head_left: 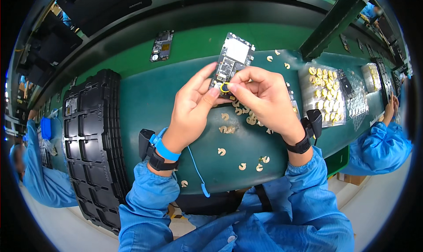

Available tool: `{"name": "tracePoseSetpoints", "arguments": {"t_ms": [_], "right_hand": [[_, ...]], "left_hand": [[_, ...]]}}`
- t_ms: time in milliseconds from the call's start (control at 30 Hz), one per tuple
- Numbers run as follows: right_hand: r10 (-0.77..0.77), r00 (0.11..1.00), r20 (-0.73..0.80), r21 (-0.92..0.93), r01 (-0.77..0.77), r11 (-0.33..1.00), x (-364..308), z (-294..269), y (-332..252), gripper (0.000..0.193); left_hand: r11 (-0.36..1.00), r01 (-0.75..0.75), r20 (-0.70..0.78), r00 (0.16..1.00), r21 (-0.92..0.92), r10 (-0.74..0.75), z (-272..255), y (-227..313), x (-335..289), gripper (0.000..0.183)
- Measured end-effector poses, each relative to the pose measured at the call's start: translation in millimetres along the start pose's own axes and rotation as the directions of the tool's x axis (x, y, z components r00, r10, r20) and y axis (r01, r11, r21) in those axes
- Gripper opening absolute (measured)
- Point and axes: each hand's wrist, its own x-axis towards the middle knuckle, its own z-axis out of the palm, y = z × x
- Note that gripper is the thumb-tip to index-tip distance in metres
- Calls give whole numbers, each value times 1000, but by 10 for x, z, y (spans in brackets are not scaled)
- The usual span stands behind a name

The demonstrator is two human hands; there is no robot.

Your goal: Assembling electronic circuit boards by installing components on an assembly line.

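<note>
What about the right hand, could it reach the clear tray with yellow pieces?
Probably yes: the right hand holds a yellow-ringed disc, but nothing tall seems between it and the tray.

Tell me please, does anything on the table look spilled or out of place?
Yes: small, pale, notched flat discs lie scattered loosely over the dark green table mat, some bunched near the bare right hand, while round yellowish pieces sit grouped in the clear plastic tray. That contrast looks untidy, though it may be deliberate.
</note>
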Motion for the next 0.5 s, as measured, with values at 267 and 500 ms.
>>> {"name": "tracePoseSetpoints", "arguments": {"t_ms": [267, 500], "right_hand": [[-117, 992, -53, -258, 100, 961, 36, 19, 18, 11], [-135, 990, -47, -325, 113, 939, 34, 22, 26, 10]], "left_hand": [[996, 36, 31, 999, -85, -34, 2, 8, 34, 50], [999, 25, 0, 1000, -29, -26, 9, -21, 11, 49]]}}
